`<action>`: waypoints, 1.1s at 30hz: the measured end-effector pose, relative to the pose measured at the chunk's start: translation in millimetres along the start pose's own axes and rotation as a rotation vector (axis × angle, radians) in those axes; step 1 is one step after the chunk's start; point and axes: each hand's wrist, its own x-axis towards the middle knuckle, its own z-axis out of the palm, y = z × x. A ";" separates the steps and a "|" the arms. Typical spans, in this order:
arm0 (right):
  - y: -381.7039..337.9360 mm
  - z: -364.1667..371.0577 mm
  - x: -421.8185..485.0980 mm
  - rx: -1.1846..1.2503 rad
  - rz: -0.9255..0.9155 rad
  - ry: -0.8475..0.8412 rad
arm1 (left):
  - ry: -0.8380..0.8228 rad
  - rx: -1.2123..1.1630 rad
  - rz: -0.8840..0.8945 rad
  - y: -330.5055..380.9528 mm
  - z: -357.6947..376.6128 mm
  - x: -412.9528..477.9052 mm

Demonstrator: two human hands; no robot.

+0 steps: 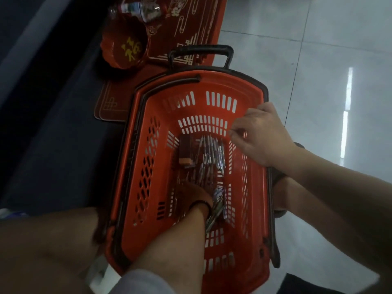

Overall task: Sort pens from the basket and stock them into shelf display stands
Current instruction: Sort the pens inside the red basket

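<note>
Pens (209, 158) lie loose on floor of red basket (252, 209), beside small box (186, 152). Left hand (196, 196) reaches down among near pens; finger state can't tell. Right hand (259, 135) at right rim, fingers loosely curled, apparently holding nothing.

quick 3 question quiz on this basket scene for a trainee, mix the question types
1. True or false: the left hand is down inside the basket among the pens.
2. Which is the right hand doing? A) lifting the black handle B) hovering over the basket's right side C) holding the bottle
3. Fill in: beside the pens on the basket floor lies a dark ___ with an orange end.

Key
1. True; it reaches to the floor, with pens sticking out by the wrist.
2. B; the handle and bottle lie beyond it, untouched.
3. box
</note>
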 end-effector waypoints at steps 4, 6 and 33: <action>1.2 2.5 -0.2 0.005 -0.007 0.013 | 0.064 -0.020 0.003 11.3 11.8 23.4; 1.5 3.1 0.7 0.000 -0.007 0.017 | 0.147 0.017 0.054 11.8 18.4 34.7; -0.8 -1.4 3.1 -0.034 -0.015 -0.017 | -0.233 -0.202 0.431 -17.9 -44.4 18.5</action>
